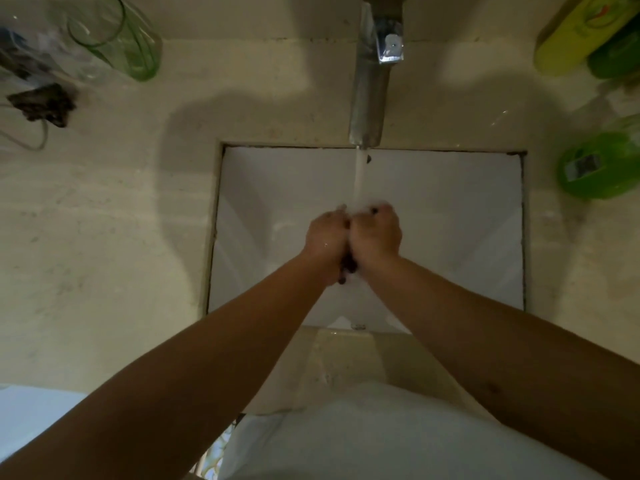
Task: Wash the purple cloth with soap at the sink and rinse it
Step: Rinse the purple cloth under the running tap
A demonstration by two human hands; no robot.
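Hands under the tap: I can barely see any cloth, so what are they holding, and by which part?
Both the left hand and right hand grip the bunched purple cloth; which part cannot be told.

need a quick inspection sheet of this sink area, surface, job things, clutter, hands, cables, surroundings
surface: beige stone counter around a white square sink.
job's things: purple cloth bunched between both hands, only dark bits showing; water stream runs from the faucet onto it.
clutter: green glass far left; dark crumpled item below it, unclear what; yellow-green bottles far right; green container right of the sink.
hands: left hand and right hand pressed together, each with a curled grip on the cloth under the stream.
cables: thin cord by the dark item.
surroundings: white garment at the bottom edge.
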